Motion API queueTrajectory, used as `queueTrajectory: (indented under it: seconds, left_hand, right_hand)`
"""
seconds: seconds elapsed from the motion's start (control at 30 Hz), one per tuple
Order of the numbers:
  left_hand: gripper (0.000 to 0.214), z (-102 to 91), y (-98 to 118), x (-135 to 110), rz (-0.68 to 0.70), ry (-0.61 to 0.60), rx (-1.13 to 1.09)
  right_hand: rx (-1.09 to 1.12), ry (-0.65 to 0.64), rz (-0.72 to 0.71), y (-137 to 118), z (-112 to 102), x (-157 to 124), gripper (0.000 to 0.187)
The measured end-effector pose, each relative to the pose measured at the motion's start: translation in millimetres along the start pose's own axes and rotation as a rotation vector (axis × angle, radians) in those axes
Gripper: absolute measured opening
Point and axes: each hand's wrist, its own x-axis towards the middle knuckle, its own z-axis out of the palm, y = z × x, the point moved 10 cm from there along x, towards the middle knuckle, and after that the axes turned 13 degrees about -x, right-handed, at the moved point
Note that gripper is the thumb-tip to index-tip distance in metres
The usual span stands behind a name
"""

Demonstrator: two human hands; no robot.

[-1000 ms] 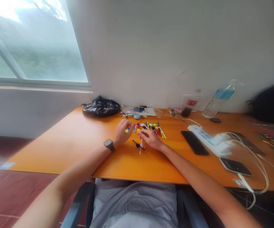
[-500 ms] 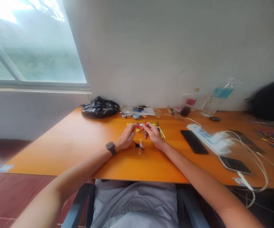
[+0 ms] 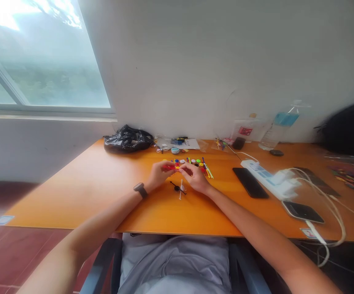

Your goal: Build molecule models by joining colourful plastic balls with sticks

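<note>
Over the middle of the table my left hand (image 3: 160, 175) is closed around a thin red plastic stick (image 3: 170, 167), which lies about level between the hands. My right hand (image 3: 197, 177) is pinched at the stick's right end, its thumb and forefinger together; the exact contact is too small to make out. A small yellow spot shows by those fingertips. Just below the hands, a black stick piece with a round disc (image 3: 176, 188) and a white stick piece (image 3: 181, 188) lie crossed or close together on the table. Behind the hands are several small coloured discs (image 3: 198, 161), partly hidden.
Coloured sticks (image 3: 208, 168) lie right of the discs. A black plastic bag (image 3: 128, 139) sits at the back left. To the right are a black phone (image 3: 249, 182), a power strip (image 3: 259, 173) with cables, another phone (image 3: 303, 212) and a bottle (image 3: 269, 139).
The red stick has gone from upright in my right hand to about level between both hands. My left hand has moved slightly left and closed on it.
</note>
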Motion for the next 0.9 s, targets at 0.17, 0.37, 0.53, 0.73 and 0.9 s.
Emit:
queueTrajectory:
  seconds: [0.17, 0.37, 0.53, 0.73, 0.9]
  left_hand:
    - [0.041, 8.4, 17, -5, 0.024, -0.045, 0.016]
    - [0.038, 18.7, 39, -9, 0.026, -0.123, 0.013]
    - [0.034, 18.0, 37, -8, 0.027, -0.127, 0.046]
    - [0.035, 21.6, 34, -8, -0.008, -0.161, 0.066]
    - [0.030, -0.4, 36, -1, 0.054, -0.061, 0.222]
  right_hand:
    - [-0.077, 0.048, -0.034, -3, -6, 0, 0.029]
    - [-0.196, 0.076, -0.083, -8, -13, -1, 0.028]
    - [-0.268, 0.067, -0.121, -9, -12, -3, 0.026]
    - [-0.203, 0.043, -0.101, 0, -10, -1, 0.027]
    - [-0.144, -0.043, -0.039, 12, -4, 2, 0.023]
